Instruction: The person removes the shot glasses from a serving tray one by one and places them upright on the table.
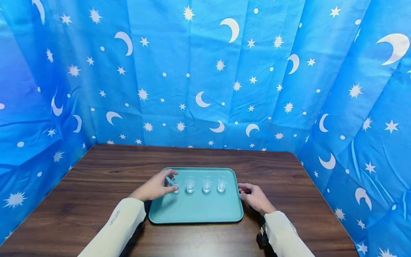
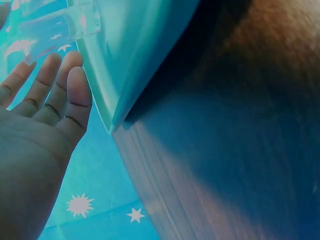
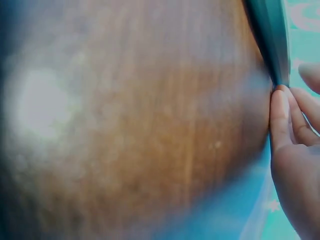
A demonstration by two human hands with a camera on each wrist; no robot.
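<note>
A row of several small clear shot glasses stands upright across the upper part of a teal tray (image 1: pixel 196 210). My left hand (image 1: pixel 156 186) is over the tray's left edge, with thumb and fingers spread around the leftmost shot glass (image 1: pixel 176 187). In the left wrist view the fingers of the left hand (image 2: pixel 37 125) are extended close to a shot glass (image 2: pixel 60 30); whether they touch it is unclear. My right hand (image 1: pixel 255 197) lies at the tray's right edge. Seen from the right wrist, that hand's fingertips (image 3: pixel 281 102) meet the tray's rim (image 3: pixel 272 45), loosely bent.
The tray lies on a dark wood-grain table (image 1: pixel 118 164). A blue curtain (image 1: pixel 205 78) with white moons and stars encloses the table at the back and both sides. A black strap (image 1: pixel 262 237) shows at the right wrist. Other shot glasses (image 1: pixel 207 185) stand right of the left hand.
</note>
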